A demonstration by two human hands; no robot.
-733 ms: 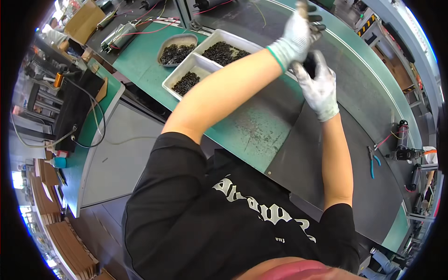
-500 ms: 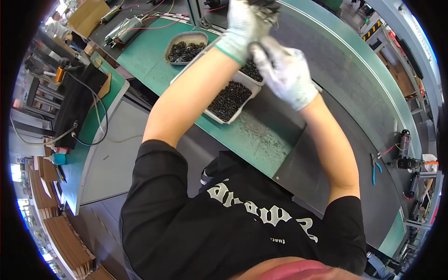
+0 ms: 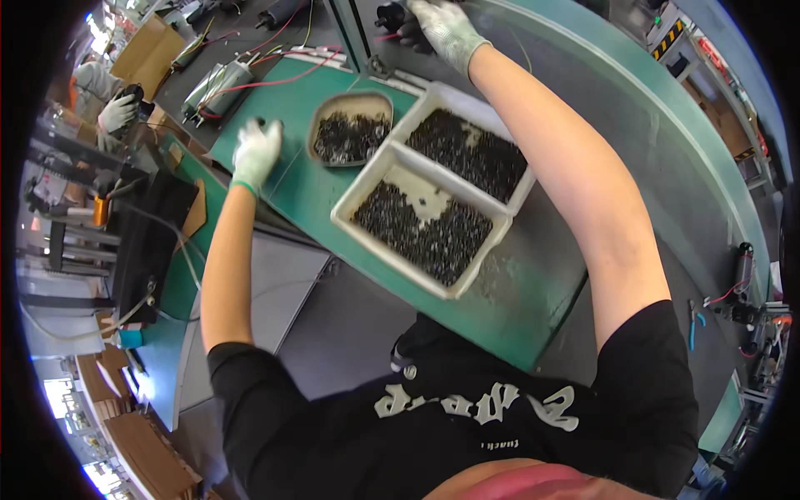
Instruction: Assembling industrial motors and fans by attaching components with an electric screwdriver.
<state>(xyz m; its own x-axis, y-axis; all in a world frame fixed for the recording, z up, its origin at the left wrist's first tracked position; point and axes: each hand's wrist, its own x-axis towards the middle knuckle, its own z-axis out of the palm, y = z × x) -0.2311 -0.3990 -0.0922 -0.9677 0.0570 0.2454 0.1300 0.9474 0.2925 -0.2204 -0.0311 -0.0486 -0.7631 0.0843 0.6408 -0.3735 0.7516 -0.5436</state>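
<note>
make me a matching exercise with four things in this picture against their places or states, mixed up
Things
1. left hand
2. right hand
3. rounded tray
4. pliers

Places or states
A. with blue handles, toward the picture's right side
B. near the picture's top edge, gloved
C. with small black parts in it
D. gloved, to the left of the rounded tray

Pairs: 1-D, 2-B, 3-C, 4-A

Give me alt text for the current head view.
A person in a black T-shirt reaches across a green workbench, the gloved right grip beside a dark rounded part, the gloved left grip left of a small tray of dark bits. Two adjoining white trays of black pieces lie between them. Whether either grip holds anything is unclear.
</note>
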